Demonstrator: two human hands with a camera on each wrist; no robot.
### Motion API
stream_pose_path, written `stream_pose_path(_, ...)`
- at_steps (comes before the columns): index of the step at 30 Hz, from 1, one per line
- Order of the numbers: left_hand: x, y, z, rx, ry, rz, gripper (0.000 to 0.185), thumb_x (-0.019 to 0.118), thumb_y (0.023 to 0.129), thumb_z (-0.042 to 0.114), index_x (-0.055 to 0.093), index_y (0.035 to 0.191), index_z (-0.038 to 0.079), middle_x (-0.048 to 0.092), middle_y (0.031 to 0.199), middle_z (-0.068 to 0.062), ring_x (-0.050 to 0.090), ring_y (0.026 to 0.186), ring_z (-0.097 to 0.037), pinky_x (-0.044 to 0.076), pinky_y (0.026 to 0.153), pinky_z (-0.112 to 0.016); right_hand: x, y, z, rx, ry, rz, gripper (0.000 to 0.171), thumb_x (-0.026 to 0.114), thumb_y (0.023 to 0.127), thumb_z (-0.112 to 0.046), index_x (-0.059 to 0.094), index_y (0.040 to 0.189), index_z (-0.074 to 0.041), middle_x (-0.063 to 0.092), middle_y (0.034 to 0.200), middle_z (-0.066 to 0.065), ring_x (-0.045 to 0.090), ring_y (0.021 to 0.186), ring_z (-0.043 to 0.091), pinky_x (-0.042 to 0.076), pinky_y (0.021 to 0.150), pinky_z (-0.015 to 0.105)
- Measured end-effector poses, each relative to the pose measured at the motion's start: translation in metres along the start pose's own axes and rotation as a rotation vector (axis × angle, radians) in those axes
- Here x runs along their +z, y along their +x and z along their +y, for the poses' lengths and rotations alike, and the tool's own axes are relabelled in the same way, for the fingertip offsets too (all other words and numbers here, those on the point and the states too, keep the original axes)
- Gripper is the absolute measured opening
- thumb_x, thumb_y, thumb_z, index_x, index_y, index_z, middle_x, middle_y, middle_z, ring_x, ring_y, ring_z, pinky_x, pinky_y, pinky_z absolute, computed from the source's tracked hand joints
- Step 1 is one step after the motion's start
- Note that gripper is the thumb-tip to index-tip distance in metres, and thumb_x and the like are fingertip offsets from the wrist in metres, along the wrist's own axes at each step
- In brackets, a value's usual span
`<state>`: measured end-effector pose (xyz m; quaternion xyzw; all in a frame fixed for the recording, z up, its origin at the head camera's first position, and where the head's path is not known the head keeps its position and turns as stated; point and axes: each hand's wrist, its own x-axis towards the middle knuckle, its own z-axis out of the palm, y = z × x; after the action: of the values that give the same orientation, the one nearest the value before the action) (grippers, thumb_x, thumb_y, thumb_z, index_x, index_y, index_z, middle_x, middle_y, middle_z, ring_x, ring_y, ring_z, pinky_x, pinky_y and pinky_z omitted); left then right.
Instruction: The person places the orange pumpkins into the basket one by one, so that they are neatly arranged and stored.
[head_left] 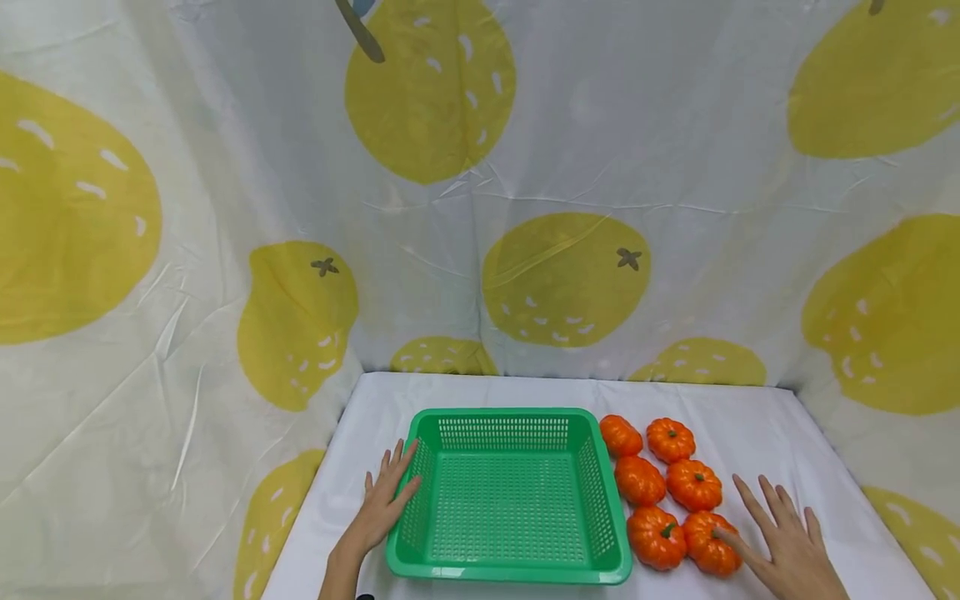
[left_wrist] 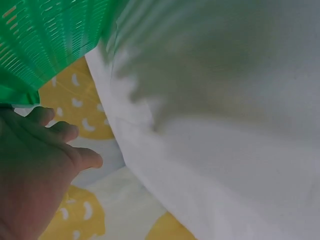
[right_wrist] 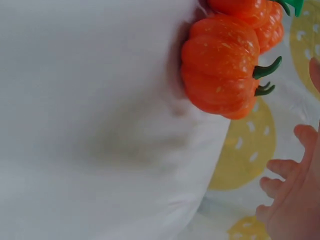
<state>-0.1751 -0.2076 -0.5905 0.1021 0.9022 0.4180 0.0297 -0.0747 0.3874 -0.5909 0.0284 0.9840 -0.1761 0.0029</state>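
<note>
In the head view, a green basket stands on a white table, and nothing lies inside it. The left hand rests flat against the basket's left wall with straight fingers, holding nothing; I think it is there to keep the basket steady. Just to the right of the basket, six small orange pumpkins lie in two rows, close together and easy to reach. The right hand is spread open, and its forefinger touches the nearest pumpkin without gripping it.

In the left wrist view, the left hand lies below the basket's mesh wall, fingers relaxed.

In the right wrist view, the right hand's fingers stay apart, with pumpkins near them on the white cloth.
</note>
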Motion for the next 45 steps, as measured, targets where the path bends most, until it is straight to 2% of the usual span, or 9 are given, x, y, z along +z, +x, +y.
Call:
stream_pose_path(4, 0.003, -0.002, -0.006, -0.051, -0.14, -0.028, 0.059, 0.045, 0.11, 0.037, 0.023, 0.166, 0.034, 0.013, 0.175, -0.009, 0.001, 0.161, -0.045, -0.008, 0.117, -0.08, 0.011, -0.006, 0.008, 0.049, -0.005, -0.044, 0.099, 0.05, 0.1, -0.066, 0.003, 0.166, -0.01, 0.019, 0.154, 0.047, 0.016, 0.135, 0.07, -0.002, 0.108, 0.087)
stream_pose_path(11, 0.009, -0.004, -0.014, -0.094, -0.398, -0.06, 0.057, 0.04, 0.112, 0.036, 0.021, 0.165, 0.037, 0.014, 0.175, -0.002, 0.004, 0.162, -0.037, -0.001, 0.123, -0.074, 0.031, -0.018, 0.019, 0.148, -0.011, -0.111, 0.111, 0.053, 0.094, -0.074, 0.003, 0.164, -0.005, 0.021, 0.15, 0.046, 0.022, 0.133, 0.066, 0.006, 0.106, 0.086)
stream_pose_path(15, 0.011, -0.003, -0.016, -0.083, -0.483, -0.049, 0.055, 0.035, 0.113, 0.037, 0.02, 0.166, 0.036, 0.014, 0.175, -0.005, 0.006, 0.161, -0.039, 0.005, 0.123, -0.074, 0.039, -0.018, 0.018, 0.178, 0.011, -0.14, 0.115, 0.053, 0.092, -0.077, 0.001, 0.164, -0.004, 0.021, 0.152, 0.045, 0.025, 0.134, 0.065, 0.009, 0.106, 0.086)
stream_pose_path(18, 0.012, -0.003, -0.018, -0.068, -0.527, -0.047, 0.054, 0.03, 0.113, 0.038, 0.02, 0.166, 0.034, 0.013, 0.175, -0.006, 0.005, 0.161, -0.039, 0.005, 0.123, -0.074, 0.041, -0.015, 0.015, 0.195, 0.027, -0.175, 0.117, 0.052, 0.091, -0.08, 0.005, 0.164, -0.001, 0.021, 0.153, 0.044, 0.028, 0.134, 0.065, 0.012, 0.105, 0.086)
stream_pose_path(26, 0.017, -0.003, -0.022, -0.066, -0.649, -0.055, 0.054, 0.027, 0.113, 0.039, 0.018, 0.166, 0.034, 0.009, 0.176, -0.005, 0.001, 0.161, -0.037, 0.0, 0.124, -0.072, 0.044, -0.007, 0.004, 0.246, 0.06, -0.258, 0.119, 0.047, 0.091, -0.083, 0.016, 0.16, 0.008, 0.026, 0.155, 0.044, 0.035, 0.133, 0.067, 0.035, 0.099, 0.081)
stream_pose_path(34, 0.021, 0.0, -0.022, -0.08, -0.734, -0.085, 0.054, 0.027, 0.113, 0.04, 0.018, 0.166, 0.036, 0.004, 0.176, -0.003, -0.006, 0.161, -0.035, -0.006, 0.123, -0.072, 0.048, -0.01, 0.0, 0.268, 0.108, -0.24, 0.12, 0.047, 0.091, -0.083, 0.01, 0.161, 0.007, 0.026, 0.156, 0.043, 0.034, 0.134, 0.065, 0.034, 0.102, 0.079)
stream_pose_path(38, 0.022, 0.001, -0.021, -0.082, -0.744, -0.084, 0.053, 0.027, 0.113, 0.04, 0.018, 0.166, 0.037, 0.005, 0.176, -0.002, -0.005, 0.161, -0.033, -0.005, 0.124, -0.07, 0.05, -0.011, -0.003, 0.262, 0.188, -0.209, 0.121, 0.052, 0.091, -0.079, 0.005, 0.162, 0.007, 0.022, 0.157, 0.044, 0.029, 0.138, 0.066, 0.032, 0.107, 0.079)
stream_pose_path(42, 0.022, 0.001, -0.021, -0.079, -0.746, -0.086, 0.053, 0.027, 0.113, 0.04, 0.018, 0.165, 0.038, 0.005, 0.176, -0.001, -0.005, 0.161, -0.032, -0.005, 0.124, -0.069, 0.051, -0.012, -0.007, 0.311, 0.284, -0.218, 0.126, 0.058, 0.088, -0.08, 0.001, 0.163, 0.003, 0.018, 0.159, 0.043, 0.024, 0.141, 0.064, 0.027, 0.112, 0.077)
stream_pose_path(45, 0.022, 0.002, -0.021, -0.078, -0.749, -0.092, 0.053, 0.027, 0.113, 0.04, 0.018, 0.165, 0.038, 0.005, 0.176, -0.001, -0.005, 0.161, -0.031, -0.005, 0.125, -0.068, 0.048, -0.014, -0.011, 0.352, 0.307, -0.218, 0.128, 0.06, 0.085, -0.081, 0.002, 0.164, 0.0, 0.018, 0.16, 0.041, 0.028, 0.14, 0.062, 0.03, 0.112, 0.076)
